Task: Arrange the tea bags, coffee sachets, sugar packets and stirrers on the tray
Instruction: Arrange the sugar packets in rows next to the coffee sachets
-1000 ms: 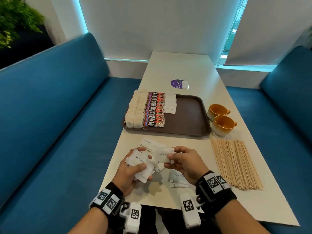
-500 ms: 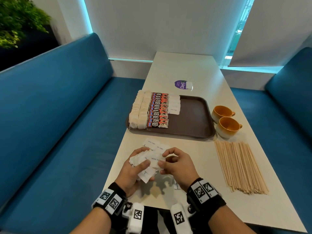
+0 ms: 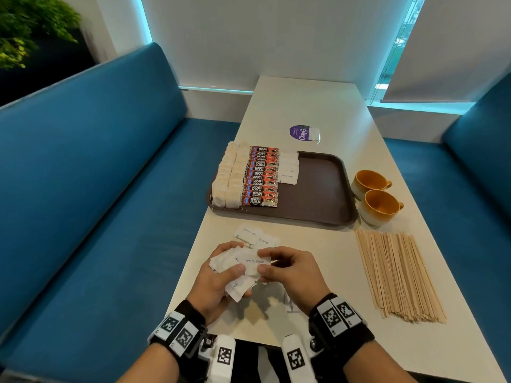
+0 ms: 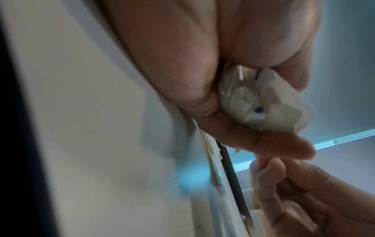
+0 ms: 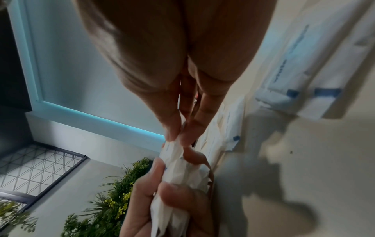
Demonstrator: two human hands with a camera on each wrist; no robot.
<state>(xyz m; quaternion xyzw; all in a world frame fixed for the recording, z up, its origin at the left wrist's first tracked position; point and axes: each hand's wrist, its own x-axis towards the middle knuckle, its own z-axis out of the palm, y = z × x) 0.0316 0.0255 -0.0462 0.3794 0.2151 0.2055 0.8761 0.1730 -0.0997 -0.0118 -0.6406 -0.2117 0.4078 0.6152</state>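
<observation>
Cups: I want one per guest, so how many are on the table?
2. The far cup and the near cup stand on the table, right of the tray, touching or nearly so. None seems hidden.

You sit at a long pale tabletop between two blue benches, facing a white wall, window right, plant left.

black wristbands with checkered tags
</observation>
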